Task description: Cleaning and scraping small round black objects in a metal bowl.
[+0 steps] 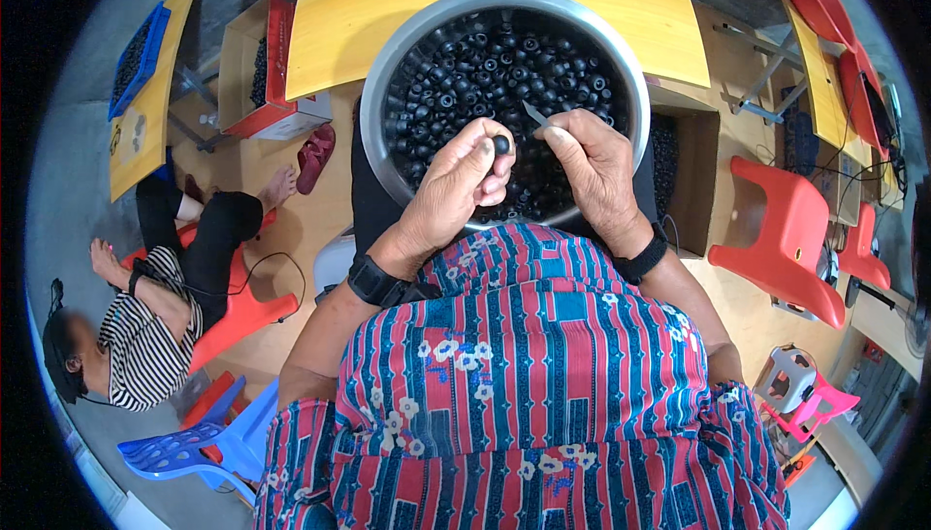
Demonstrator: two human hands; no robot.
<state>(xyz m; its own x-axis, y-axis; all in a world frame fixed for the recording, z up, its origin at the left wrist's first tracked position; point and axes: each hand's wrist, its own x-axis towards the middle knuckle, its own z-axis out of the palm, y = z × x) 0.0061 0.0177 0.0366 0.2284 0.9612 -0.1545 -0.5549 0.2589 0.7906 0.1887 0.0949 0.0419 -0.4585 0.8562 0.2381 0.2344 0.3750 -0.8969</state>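
Over a wide metal basin [371, 137], my left hand [452, 173] is closed, pinching one small black round part [501, 144] between thumb and forefinger. My right hand [593, 163], just to the right, grips a small knife [534, 114]. Its pointed blade sticks out up and left past the fingertips, apart from the pinched part; the handle is hidden in the fingers. Beneath both hands the basin is heaped with many loose black round parts [475, 74], several showing a hole in the end.
Beyond the basin is a yellow table [335, 16]. A red-and-white carton [281, 108] stands at left, a cardboard box [693, 171] of black parts at right. Red stools [786, 239] stand on the right. A seated person [145, 346] in stripes is at far left, near a blue chair [208, 448].
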